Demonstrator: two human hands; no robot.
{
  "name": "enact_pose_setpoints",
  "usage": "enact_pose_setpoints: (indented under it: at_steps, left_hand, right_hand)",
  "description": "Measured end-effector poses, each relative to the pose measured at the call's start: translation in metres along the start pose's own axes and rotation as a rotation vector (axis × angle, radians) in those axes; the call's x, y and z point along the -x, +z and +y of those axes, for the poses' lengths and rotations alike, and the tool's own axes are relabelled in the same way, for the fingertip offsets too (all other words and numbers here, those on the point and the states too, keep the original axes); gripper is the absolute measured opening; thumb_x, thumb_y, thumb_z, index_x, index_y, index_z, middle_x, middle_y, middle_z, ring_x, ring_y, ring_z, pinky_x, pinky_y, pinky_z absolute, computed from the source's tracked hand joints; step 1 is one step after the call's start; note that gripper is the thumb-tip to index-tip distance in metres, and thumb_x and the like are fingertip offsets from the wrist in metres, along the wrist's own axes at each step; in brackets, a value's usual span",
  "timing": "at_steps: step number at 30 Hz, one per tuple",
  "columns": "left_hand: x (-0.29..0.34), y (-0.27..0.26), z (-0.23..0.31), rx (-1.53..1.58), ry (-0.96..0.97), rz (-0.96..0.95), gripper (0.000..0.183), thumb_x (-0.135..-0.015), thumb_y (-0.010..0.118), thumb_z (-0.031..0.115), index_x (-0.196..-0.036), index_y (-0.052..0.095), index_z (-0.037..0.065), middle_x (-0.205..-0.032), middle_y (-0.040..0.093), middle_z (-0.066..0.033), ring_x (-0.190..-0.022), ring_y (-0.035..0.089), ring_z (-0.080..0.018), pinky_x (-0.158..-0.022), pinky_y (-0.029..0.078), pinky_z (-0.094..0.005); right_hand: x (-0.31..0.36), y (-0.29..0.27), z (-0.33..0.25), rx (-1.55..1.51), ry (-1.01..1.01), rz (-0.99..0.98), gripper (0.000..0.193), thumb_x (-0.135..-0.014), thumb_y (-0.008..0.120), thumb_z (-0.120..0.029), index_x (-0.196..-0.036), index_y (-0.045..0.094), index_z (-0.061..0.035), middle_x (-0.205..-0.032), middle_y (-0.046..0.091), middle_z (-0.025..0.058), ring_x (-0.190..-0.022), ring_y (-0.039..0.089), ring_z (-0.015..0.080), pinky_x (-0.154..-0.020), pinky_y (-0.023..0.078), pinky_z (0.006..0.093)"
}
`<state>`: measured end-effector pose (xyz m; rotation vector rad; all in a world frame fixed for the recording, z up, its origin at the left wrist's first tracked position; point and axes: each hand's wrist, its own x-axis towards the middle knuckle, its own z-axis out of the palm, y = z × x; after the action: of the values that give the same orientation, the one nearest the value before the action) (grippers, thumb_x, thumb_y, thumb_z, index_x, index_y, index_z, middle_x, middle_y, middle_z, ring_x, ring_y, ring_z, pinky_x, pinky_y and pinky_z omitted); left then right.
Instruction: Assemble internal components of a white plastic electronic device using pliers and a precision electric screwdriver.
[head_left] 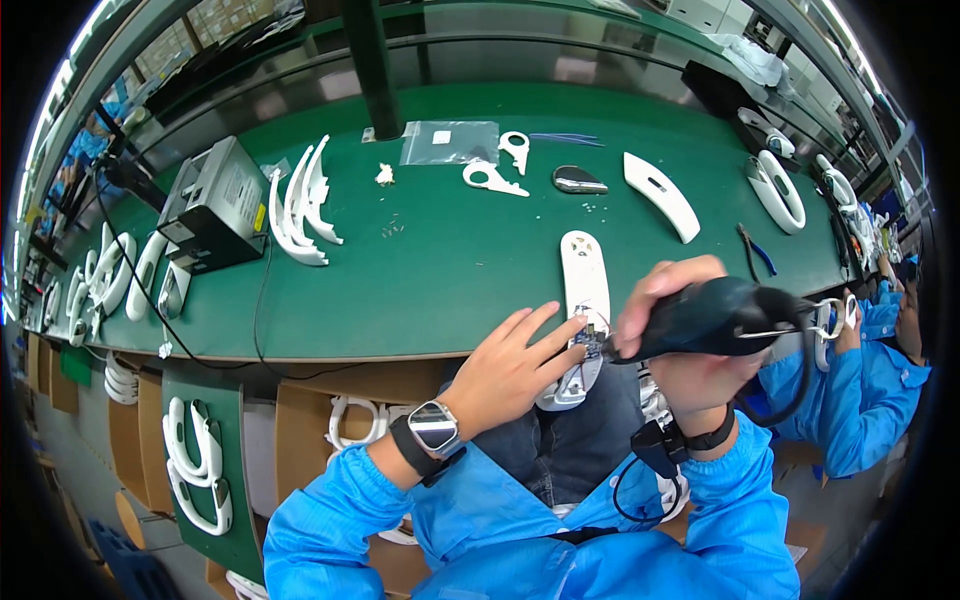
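Observation:
A long white plastic housing (584, 265) with rounded ends lies across the table's front edge and over my lap. A small circuit board (589, 343) with thin wires sits in its near half. My left hand (514, 362) rests on the housing from the left, fingers stretched out and apart, fingertips at the board. My right hand (690, 320) is wrapped round a dark electric screwdriver (712, 318), held nearly level. Its tip points left at the board's right side; I cannot tell whether it touches a screw. The screwdriver's rear end is blurred.
Curved white covers (300, 210), ring-ended white parts (492, 180), a dark oval part (579, 180), a white curved shell (662, 195) and pliers (757, 251) lie on the green table (430, 290). A grey power box (215, 205) stands left. A co-worker's blue sleeve (860, 400) is at right.

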<state>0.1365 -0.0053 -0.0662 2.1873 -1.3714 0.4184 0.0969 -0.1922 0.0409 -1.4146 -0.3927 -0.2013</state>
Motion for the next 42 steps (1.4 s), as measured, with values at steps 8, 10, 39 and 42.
enact_pose_setpoints:
  at_steps: [8, 10, 39, 42]
  left_hand:
    - [-0.004, -0.017, 0.0, 0.175, -0.193, 0.204, 0.033, -0.074, 0.065, -0.004, -0.105, 0.07, 0.008, -0.12, 0.067, -0.0102, -0.112, 0.063, -0.0313, -0.091, 0.053, -0.0396]
    - [-0.007, -0.024, -0.009, 0.085, -0.314, 0.341, 0.015, -0.077, 0.067, -0.003, -0.09, 0.069, 0.005, -0.095, 0.071, -0.0085, -0.092, 0.066, -0.0288, -0.08, 0.053, -0.0375]
    - [-0.069, -0.053, -0.004, 0.812, -0.63, 0.108, 0.021, -0.08, 0.075, -0.005, -0.097, 0.063, -0.002, -0.092, 0.068, -0.0085, -0.086, 0.067, -0.0158, -0.083, 0.055, -0.0301]
    - [-0.071, -0.039, 0.008, 0.881, -0.553, 0.239, 0.036, -0.079, 0.071, -0.007, -0.114, 0.066, 0.002, -0.086, 0.07, -0.006, -0.082, 0.069, -0.0136, -0.08, 0.055, -0.0287]
  right_hand:
    - [0.002, -0.044, -0.005, -0.014, -0.293, 0.424, 0.086, -0.089, 0.034, -0.078, -0.114, 0.05, 0.0029, -0.082, 0.057, 0.012, -0.064, 0.058, 0.0202, -0.063, 0.052, 0.0362]
    - [0.006, -0.049, -0.001, -0.049, -0.291, 0.493, 0.084, -0.089, 0.035, -0.076, -0.114, 0.05, 0.0025, -0.08, 0.057, 0.0122, -0.062, 0.057, 0.0205, -0.062, 0.052, 0.0362]
    - [-0.03, -0.037, -0.02, -0.372, -0.449, 0.267, 0.074, -0.093, 0.036, -0.071, -0.123, 0.048, -0.0048, -0.079, 0.052, 0.0093, -0.056, 0.052, 0.0199, -0.051, 0.048, 0.0349]
    - [-0.041, -0.029, -0.023, -0.396, -0.51, 0.175, 0.074, -0.093, 0.036, -0.07, -0.126, 0.048, -0.0054, -0.08, 0.052, 0.0093, -0.056, 0.053, 0.0202, -0.053, 0.049, 0.0361]
